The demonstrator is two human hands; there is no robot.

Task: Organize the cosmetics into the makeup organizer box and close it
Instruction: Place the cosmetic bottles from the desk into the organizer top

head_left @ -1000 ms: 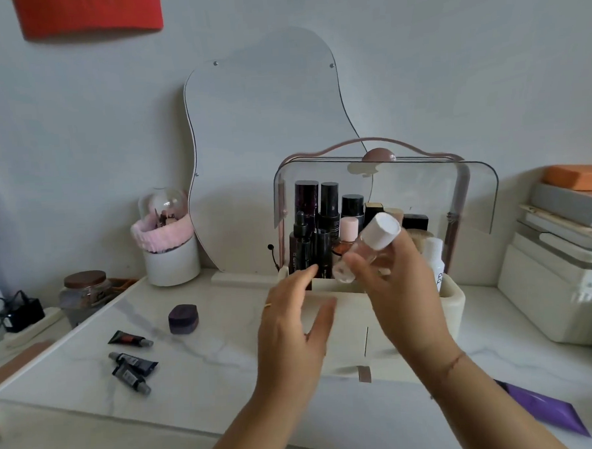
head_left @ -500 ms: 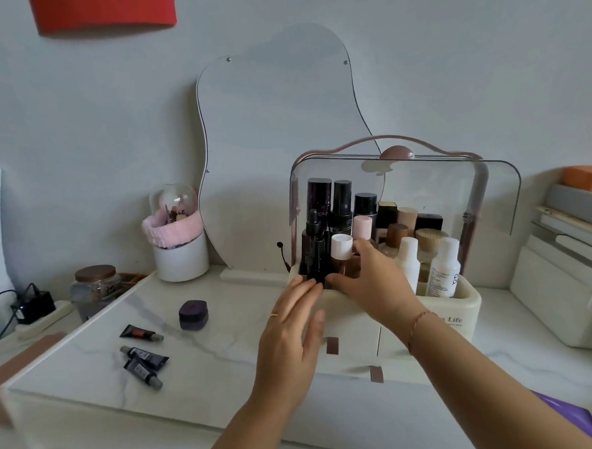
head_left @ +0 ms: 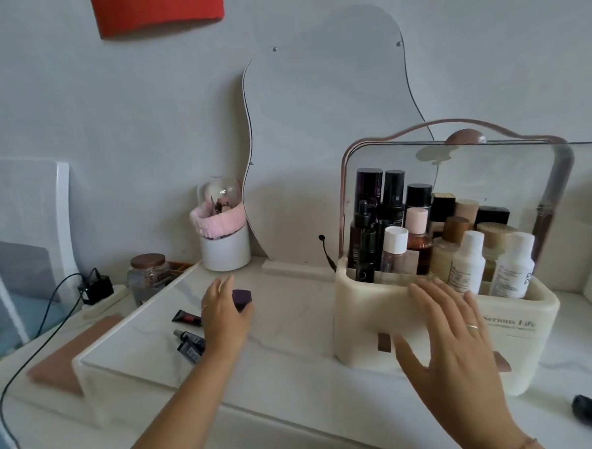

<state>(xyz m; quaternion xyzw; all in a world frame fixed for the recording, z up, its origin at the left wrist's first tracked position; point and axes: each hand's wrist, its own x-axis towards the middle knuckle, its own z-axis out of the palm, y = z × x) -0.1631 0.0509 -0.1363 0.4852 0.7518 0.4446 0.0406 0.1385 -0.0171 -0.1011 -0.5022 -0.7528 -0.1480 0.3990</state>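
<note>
From the head view, the makeup organizer box [head_left: 367, 309] stood on the marble bench [head_left: 292, 313] with its clear lid [head_left: 491, 179] raised and bottles packed upright inside, a small white-capped bottle [head_left: 394, 257] near the front. The right hand [head_left: 455, 346] hovered, fingers spread and empty, before the box's front wall. The left hand [head_left: 224, 314] reached over a small purple pot [head_left: 242, 299], fingers loosely curled at it; whether it gripped, I cannot tell. Three dark tubes [head_left: 189, 333] lay just beside that hand.
</note>
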